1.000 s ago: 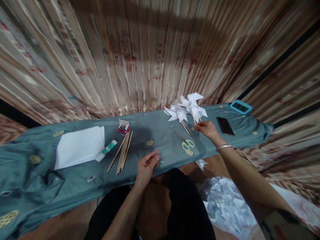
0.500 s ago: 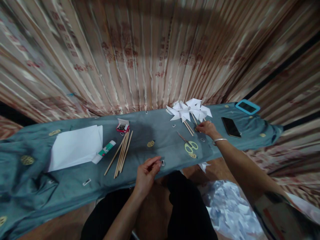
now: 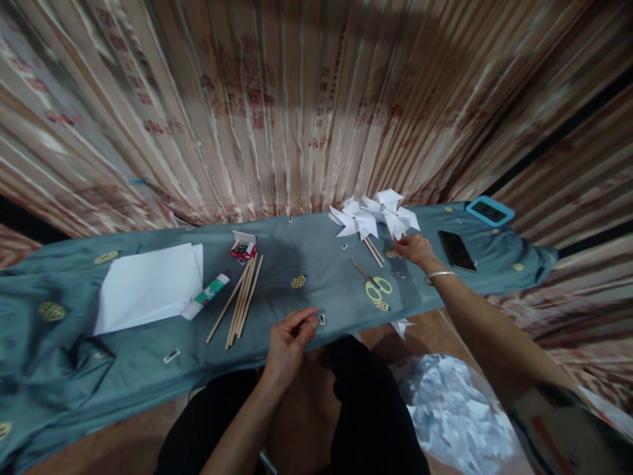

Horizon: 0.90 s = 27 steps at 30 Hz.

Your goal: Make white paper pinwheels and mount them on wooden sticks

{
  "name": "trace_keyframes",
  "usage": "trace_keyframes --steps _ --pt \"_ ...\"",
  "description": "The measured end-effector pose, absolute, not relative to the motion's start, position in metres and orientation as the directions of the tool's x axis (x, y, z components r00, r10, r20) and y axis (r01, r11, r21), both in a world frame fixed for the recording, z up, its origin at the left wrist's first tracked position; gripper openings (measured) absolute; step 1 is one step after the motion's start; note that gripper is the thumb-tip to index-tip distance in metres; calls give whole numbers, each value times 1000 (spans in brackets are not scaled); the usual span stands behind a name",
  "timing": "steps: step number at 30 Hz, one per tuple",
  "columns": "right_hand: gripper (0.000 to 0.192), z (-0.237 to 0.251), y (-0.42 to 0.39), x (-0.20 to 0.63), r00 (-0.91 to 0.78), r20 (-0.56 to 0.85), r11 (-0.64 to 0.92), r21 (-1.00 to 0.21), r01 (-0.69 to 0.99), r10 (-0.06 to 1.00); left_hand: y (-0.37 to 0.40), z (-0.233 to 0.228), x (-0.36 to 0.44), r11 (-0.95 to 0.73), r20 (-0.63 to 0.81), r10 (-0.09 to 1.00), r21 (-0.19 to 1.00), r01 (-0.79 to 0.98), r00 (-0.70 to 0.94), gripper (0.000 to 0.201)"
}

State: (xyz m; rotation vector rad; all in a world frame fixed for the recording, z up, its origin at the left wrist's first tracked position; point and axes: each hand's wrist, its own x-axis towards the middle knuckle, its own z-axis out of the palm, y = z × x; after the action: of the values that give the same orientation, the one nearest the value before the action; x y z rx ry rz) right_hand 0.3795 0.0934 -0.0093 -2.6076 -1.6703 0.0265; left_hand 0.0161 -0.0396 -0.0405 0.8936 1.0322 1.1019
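My right hand (image 3: 414,252) is closed on the stick of a white paper pinwheel (image 3: 395,216) at the back right of the cloth-covered table. Beside it, and partly overlapped by it, lies another white pinwheel (image 3: 353,219) with wooden sticks pointing toward me. Scissors (image 3: 376,287) with yellow-green handles rest in front of the pinwheels. Over the table's front edge is my left hand (image 3: 289,343), empty, its fingers loosely stretched and the thumb a little apart. Several loose wooden sticks (image 3: 242,303) lie to its left.
White paper sheets (image 3: 148,287) are stacked at the left, touching a green-and-white glue box (image 3: 208,297). A small red box (image 3: 243,245) stands open behind the sticks. At the right lie a black phone (image 3: 457,251) and a blue-framed device (image 3: 490,211). A bag of paper scraps (image 3: 457,409) is on the floor.
My right hand has shifted slightly right, and the pinwheel it holds has moved a little with its stick. The left hand has stayed almost still.
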Motion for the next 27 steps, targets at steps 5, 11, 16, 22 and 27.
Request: trace_keyframes --steps 5,11,16,22,27 --pt "28 1 91 371 398 48 -397 -30 917 916 -41 -43 16 217 -191 974 943 -254 124 33" --pt "29 -2 85 340 292 36 -290 -37 956 956 -40 -43 17 192 -165 978 954 -230 130 30" --pt "30 -10 83 314 228 -15 -229 -33 973 973 -40 -44 16 183 -161 980 958 -219 116 28" --pt "28 -15 86 302 223 -40 -224 -4 975 974 -41 -45 14 171 -149 982 961 -219 114 30" --pt "30 -4 86 306 210 -9 -210 -4 978 978 -40 -46 14 159 -140 985 967 -199 104 28"
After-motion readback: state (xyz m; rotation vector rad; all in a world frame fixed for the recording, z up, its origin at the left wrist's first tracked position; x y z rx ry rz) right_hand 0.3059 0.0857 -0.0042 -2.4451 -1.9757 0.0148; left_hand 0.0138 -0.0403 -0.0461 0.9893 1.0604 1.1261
